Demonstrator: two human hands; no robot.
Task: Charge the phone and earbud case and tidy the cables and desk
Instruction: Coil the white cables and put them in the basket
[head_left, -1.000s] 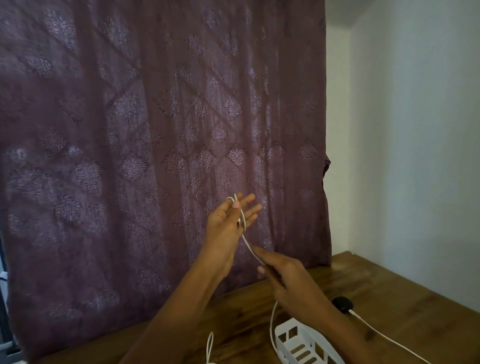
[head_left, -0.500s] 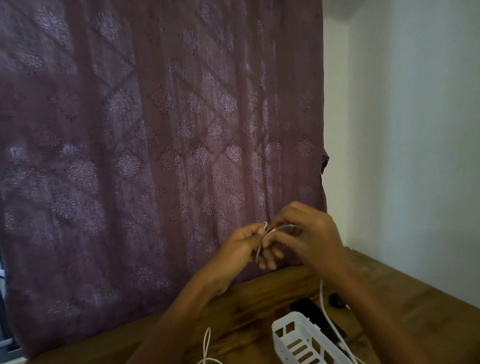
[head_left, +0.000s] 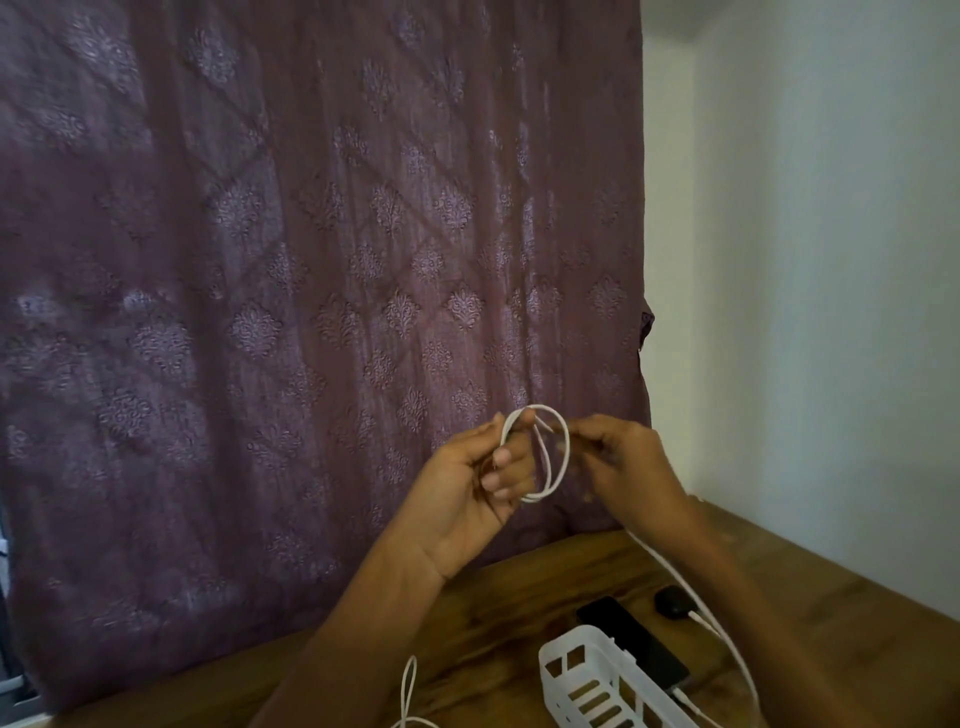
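While the left hand (head_left: 467, 483) grips the looped white cable (head_left: 567, 447) and the right hand (head_left: 628, 467), at its 3 o'clock, pinches the trailing run, a hard pull could spring the coil or drag the phone (head_left: 639, 644), at 5 o'clock on the desk (head_left: 493, 597)

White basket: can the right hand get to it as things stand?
Probably, once freed: nothing stands between the right hand and the white basket below it on the desk, but the hand is pinching the white cable looped round the left hand.
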